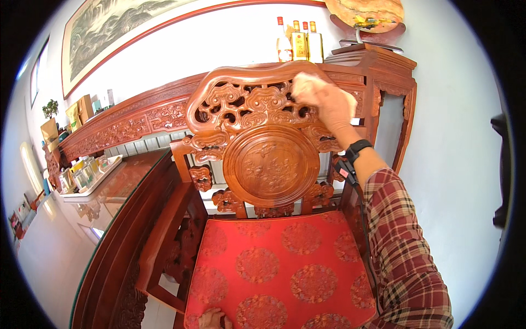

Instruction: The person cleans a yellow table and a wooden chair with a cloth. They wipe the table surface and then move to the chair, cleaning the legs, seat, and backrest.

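Note:
A carved wooden armchair [193,164] with a round relief panel [271,164] in its back stands before me. My right hand [335,106] is shut on a pale cloth [306,88] and presses it to the upper right of the carved chair back. The hand and cloth are slightly blurred. On the seat lies a red cushion [263,234] patterned with round flower medallions. At the cushion's front edge rests my left hand [213,318], cut by the bottom of the view; its fingers are only partly seen.
Left of the chair is a glass-topped wooden table [135,172] with a white tray [117,162] of glasses. Behind runs a long carved altar table [164,96] bearing several bottles [300,45], a round stone disc [370,10] and a model aircraft [372,22]. A wall [456,144] stands at right.

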Tool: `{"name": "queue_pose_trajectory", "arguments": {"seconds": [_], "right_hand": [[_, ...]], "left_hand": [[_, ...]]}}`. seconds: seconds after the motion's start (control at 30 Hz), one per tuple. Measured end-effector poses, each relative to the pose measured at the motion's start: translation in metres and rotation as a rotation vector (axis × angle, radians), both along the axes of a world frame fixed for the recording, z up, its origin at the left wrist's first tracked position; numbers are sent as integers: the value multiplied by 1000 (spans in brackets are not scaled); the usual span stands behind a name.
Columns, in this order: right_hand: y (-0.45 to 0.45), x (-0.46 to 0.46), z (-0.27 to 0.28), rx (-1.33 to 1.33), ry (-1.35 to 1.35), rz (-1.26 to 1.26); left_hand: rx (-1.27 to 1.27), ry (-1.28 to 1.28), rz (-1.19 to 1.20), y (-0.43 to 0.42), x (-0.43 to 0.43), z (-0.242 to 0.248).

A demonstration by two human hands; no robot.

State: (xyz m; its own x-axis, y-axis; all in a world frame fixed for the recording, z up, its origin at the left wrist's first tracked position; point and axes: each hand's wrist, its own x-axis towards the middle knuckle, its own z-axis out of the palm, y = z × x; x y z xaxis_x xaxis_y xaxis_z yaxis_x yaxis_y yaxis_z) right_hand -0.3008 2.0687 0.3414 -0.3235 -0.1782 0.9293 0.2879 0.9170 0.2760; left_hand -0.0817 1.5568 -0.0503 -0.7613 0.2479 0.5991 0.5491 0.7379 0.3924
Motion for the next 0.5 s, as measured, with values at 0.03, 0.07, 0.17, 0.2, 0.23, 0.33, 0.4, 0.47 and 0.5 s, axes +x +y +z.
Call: {"name": "queue_pose_trajectory", "arguments": {"seconds": [0.03, 0.07, 0.17, 0.2, 0.23, 0.33, 0.4, 0.47, 0.5], "right_hand": [[3, 1, 0, -116, 118, -52], [0, -1, -4, -90, 228, 51], [-29, -22, -29, -87, 205, 45], [-43, -31, -42, -74, 160, 9], [-56, -39, -55, 21, 136, 36], [-95, -56, -97, -12, -20, 79], [-110, -58, -125, 72, -93, 187], [-119, -55, -162, 274, -336, 167], [-124, -54, -181, 253, -500, 217]], "left_hand": [[9, 3, 0, 0, 0, 1], [16, 5, -4, 1, 1, 2], [13, 17, -8, 2, 1, 5], [12, 17, -7, 1, 1, 6], [11, 19, -7, 1, 1, 7], [5, 19, -13, 1, 1, 8], [7, 13, -18, 1, 1, 8], [16, 14, -24, 0, 1, 8], [17, 10, -24, 0, 1, 8]]}}
